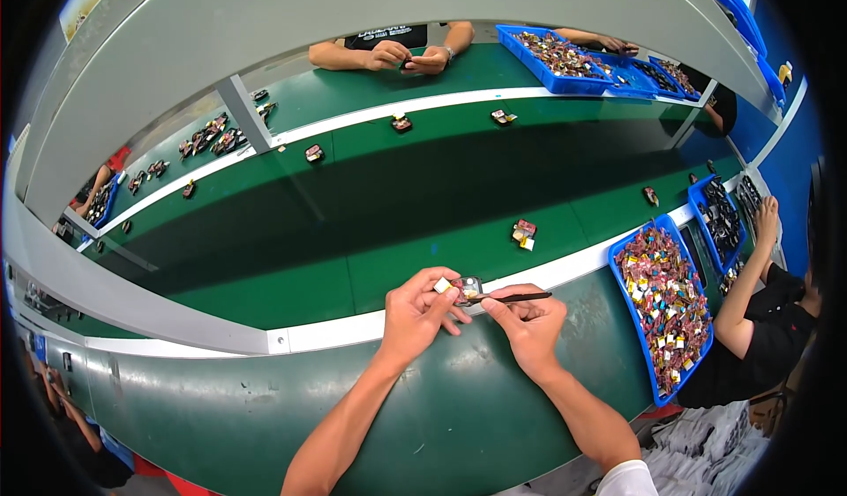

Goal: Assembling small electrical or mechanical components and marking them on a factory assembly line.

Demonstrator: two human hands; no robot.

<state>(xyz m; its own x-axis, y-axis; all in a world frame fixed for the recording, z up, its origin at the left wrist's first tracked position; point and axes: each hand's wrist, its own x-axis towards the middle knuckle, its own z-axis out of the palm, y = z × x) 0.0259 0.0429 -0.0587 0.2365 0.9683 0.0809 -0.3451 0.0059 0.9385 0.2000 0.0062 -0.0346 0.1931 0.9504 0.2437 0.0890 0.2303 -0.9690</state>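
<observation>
Over the near edge of the green belt, my left hand (416,308) is closed on a small black-cased electronic unit (472,286) with a white-and-yellow piece at its left side. My right hand (532,328) pinches a thin dark tweezer-like tool (528,297). The tool's left end meets the unit, and its other end sticks out to the right past my fingers. What the tip touches inside the case is too small to tell. A loose unit (524,234) with red and white-yellow parts lies on the belt beyond my hands.
To my right stands a blue tray (663,311) heaped with small wired parts. Beyond it, another blue tray (719,221) holds black cases, beside a co-worker's arm (745,289). Across the belt (388,231), another person's hands (408,57) work. A grey post (247,112) and overhead frame surround the belt.
</observation>
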